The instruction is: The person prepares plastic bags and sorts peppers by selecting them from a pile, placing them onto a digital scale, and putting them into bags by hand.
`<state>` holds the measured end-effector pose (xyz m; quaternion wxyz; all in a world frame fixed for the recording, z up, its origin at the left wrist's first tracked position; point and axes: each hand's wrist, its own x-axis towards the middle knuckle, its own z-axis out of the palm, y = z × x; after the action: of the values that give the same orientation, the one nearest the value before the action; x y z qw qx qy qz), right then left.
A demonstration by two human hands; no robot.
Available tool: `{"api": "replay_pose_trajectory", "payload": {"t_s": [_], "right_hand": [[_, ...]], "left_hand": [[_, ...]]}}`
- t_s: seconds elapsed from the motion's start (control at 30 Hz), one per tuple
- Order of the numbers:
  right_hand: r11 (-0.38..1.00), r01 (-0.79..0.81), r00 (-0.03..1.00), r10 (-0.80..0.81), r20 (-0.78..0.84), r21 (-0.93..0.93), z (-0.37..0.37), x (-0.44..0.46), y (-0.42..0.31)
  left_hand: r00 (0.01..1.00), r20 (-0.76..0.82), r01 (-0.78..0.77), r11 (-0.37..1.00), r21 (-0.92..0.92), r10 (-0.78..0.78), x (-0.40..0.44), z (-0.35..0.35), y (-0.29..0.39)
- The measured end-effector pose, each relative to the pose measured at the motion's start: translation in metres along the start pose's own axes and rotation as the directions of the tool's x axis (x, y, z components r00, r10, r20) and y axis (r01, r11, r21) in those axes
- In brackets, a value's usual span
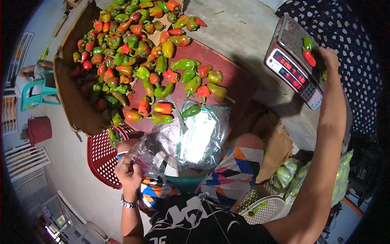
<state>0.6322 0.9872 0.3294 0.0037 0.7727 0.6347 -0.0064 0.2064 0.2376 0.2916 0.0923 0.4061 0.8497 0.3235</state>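
My left hand (128,171) is closed, its fingers curled on the edge of a clear plastic bag (148,156) over my lap. More clear plastic bags (203,134) lie flat and shiny on the front of the red board. My right hand (328,57) reaches out to the digital scale (286,69) at the right; its fingers are mostly hidden behind the hand. On the scale's pan, beside that hand, lie a green pepper (308,43) and a red pepper (308,58). Part of a yellowish pepper (324,76) shows below the hand.
Many red, green and yellow peppers (122,59) spill from a cardboard box (67,93) onto the red board (227,61). A red perforated basket (97,158) stands by my left knee. Filled plastic bags (341,179) and a pale basket (268,207) are at my right. A person sits far left.
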Motion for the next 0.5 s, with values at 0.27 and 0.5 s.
{"api": "replay_pose_trajectory", "payload": {"t_s": [0.27,0.5], "right_hand": [[0.998,-0.058,0.991,0.059,0.121,-0.015,0.012,0.012,-0.017],[0.976,-0.033,0.934,0.107,-0.34,0.215,-0.026,0.003,-0.012]], "left_hand": [[1.0,0.007,0.006,1.0,0.005,-0.006,0.003,0.0,0.005],[1.0,0.002,0.0,1.0,0.005,0.0,0.002,0.002,0.001]]}}
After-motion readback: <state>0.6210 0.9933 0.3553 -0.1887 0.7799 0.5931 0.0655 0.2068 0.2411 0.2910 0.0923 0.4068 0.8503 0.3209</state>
